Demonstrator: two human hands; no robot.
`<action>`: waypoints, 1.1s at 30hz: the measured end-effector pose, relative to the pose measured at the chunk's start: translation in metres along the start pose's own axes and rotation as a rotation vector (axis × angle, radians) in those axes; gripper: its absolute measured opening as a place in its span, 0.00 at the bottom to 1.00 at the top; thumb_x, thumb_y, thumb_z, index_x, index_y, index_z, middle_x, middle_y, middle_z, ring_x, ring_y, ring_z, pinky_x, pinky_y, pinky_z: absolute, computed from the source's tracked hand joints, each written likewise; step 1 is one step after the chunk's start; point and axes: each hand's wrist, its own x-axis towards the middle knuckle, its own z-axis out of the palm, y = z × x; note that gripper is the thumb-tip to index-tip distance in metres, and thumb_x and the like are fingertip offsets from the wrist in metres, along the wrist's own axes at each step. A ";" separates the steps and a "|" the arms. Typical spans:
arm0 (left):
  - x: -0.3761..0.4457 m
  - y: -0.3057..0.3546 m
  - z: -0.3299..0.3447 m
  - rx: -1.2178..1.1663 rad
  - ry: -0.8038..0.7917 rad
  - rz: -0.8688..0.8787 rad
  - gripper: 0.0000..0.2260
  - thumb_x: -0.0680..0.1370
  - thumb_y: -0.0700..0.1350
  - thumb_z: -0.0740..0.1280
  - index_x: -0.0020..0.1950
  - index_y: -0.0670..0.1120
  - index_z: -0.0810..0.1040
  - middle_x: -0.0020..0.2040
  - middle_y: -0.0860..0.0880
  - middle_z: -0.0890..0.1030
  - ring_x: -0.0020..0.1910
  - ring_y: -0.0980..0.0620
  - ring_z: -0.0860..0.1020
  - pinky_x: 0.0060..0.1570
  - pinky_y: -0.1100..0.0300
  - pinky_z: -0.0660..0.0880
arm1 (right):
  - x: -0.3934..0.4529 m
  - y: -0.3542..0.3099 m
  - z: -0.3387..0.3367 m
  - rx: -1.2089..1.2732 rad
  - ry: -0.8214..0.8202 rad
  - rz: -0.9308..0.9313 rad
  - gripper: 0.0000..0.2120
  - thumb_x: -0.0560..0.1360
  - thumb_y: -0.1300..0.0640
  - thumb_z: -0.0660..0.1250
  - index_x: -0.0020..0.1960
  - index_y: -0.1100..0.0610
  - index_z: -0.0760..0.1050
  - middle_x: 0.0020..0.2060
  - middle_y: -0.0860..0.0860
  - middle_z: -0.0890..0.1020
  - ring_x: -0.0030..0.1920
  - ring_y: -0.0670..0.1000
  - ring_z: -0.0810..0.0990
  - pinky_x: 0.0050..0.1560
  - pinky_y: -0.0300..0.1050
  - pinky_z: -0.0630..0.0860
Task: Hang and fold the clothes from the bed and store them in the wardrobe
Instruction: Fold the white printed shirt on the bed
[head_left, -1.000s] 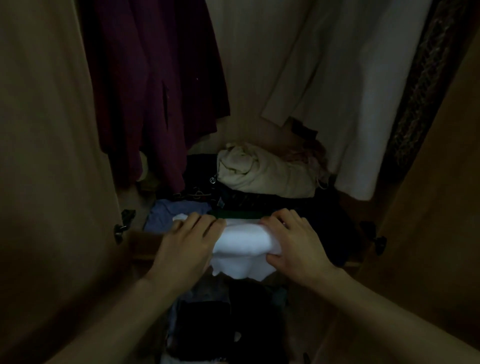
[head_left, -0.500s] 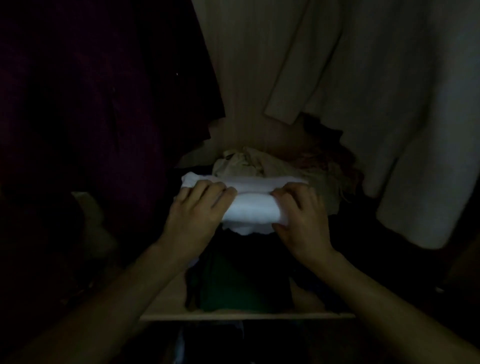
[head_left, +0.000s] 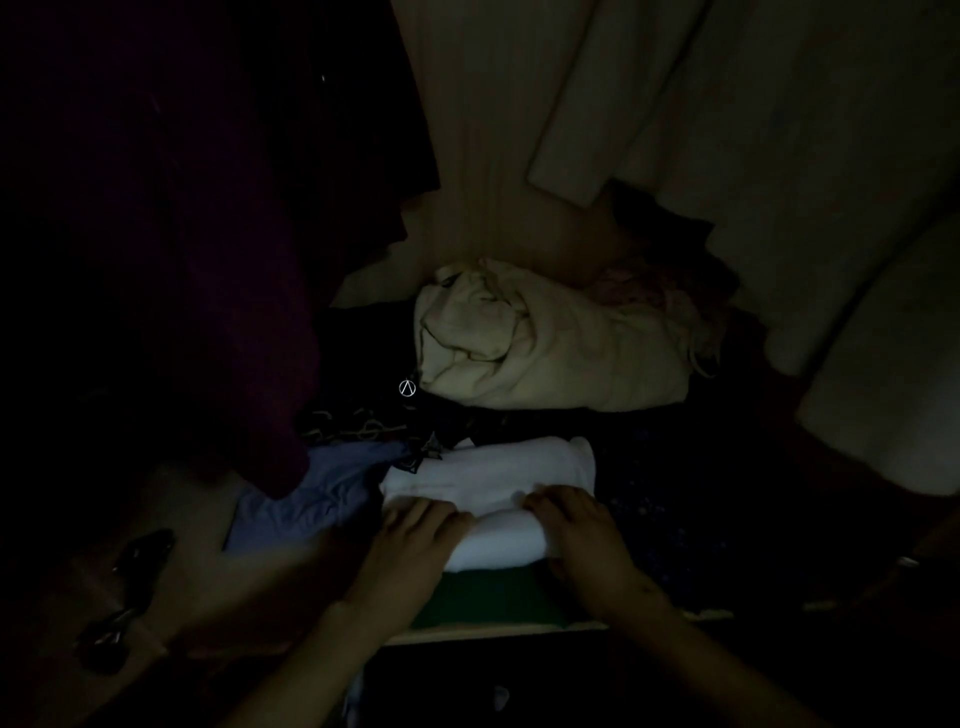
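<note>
A folded white garment (head_left: 493, 483) lies on a green folded piece (head_left: 483, 597) on the wardrobe shelf (head_left: 498, 631). My left hand (head_left: 410, 545) rests on its left front part, fingers curled over the cloth. My right hand (head_left: 582, 535) grips its right front edge. Both forearms reach in from below. The scene is very dim.
A crumpled cream garment (head_left: 540, 348) sits behind the white one, with dark clothes (head_left: 363, 410) and a blue-grey piece (head_left: 322, 493) to the left. A maroon garment (head_left: 197, 260) hangs at left, cream garments (head_left: 779, 156) at right. A door hinge (head_left: 140, 551) shows lower left.
The white garment has come down from in front of the cream bundle onto the green piece on the shelf. Both hands stayed on it and the view moved closer in.
</note>
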 end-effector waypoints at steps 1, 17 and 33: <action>0.000 -0.001 -0.001 0.000 0.000 0.010 0.22 0.67 0.40 0.58 0.54 0.47 0.85 0.48 0.50 0.84 0.43 0.48 0.83 0.43 0.59 0.78 | 0.001 -0.002 -0.003 0.006 -0.008 -0.007 0.29 0.59 0.62 0.83 0.58 0.58 0.82 0.52 0.57 0.84 0.50 0.57 0.85 0.50 0.50 0.81; 0.040 -0.053 -0.008 -0.371 -0.250 -0.297 0.29 0.77 0.66 0.61 0.73 0.51 0.71 0.71 0.51 0.70 0.69 0.51 0.66 0.67 0.62 0.62 | 0.033 -0.015 -0.034 0.009 -0.060 0.137 0.20 0.73 0.54 0.69 0.63 0.59 0.77 0.57 0.57 0.80 0.56 0.59 0.79 0.58 0.51 0.77; 0.026 -0.026 -0.011 -0.308 -0.330 -0.359 0.29 0.82 0.60 0.59 0.80 0.51 0.59 0.80 0.50 0.58 0.77 0.52 0.57 0.74 0.61 0.51 | 0.022 -0.028 -0.028 0.014 -0.336 0.407 0.37 0.77 0.33 0.57 0.79 0.49 0.53 0.75 0.50 0.63 0.72 0.51 0.65 0.69 0.46 0.65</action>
